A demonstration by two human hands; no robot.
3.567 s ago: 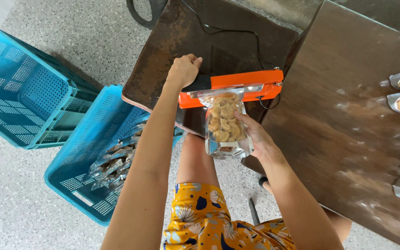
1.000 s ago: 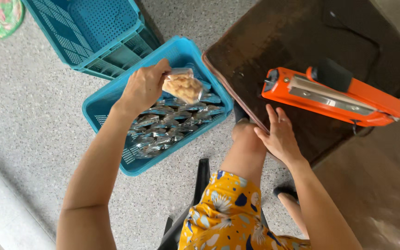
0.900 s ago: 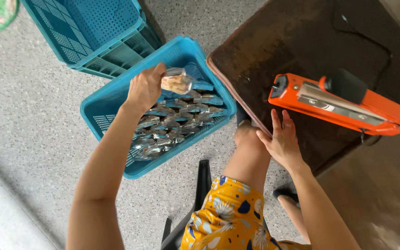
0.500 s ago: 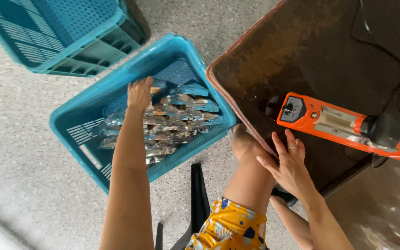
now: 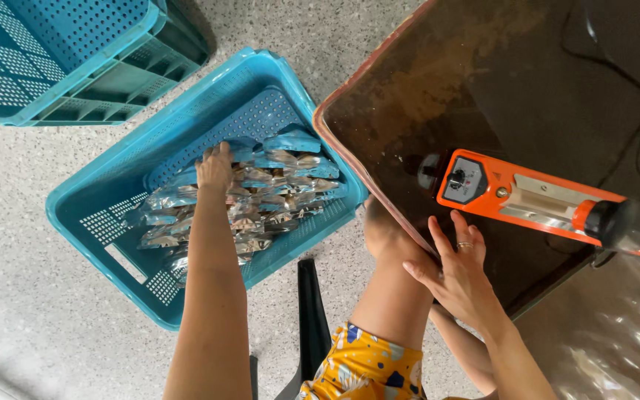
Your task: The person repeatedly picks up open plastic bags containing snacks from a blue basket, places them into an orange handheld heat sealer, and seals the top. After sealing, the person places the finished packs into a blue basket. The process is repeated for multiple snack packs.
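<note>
Head view: left hand (image 5: 215, 164) flat on sealed pouches (image 5: 261, 196) in blue crate (image 5: 94, 222), left of centre, grip open, holding nothing. Right hand (image 5: 457, 270) spread empty on counter (image 5: 409, 111) edge. Lay pouches flat, evenly layered.

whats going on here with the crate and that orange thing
A seated person reaches the left hand down into a blue crate on the floor, resting it on a pile of clear sealed snack bags. The right hand lies open and empty on the edge of a dark brown table, just beside an orange heat sealer. A second, darker blue crate stands nearby.
</note>
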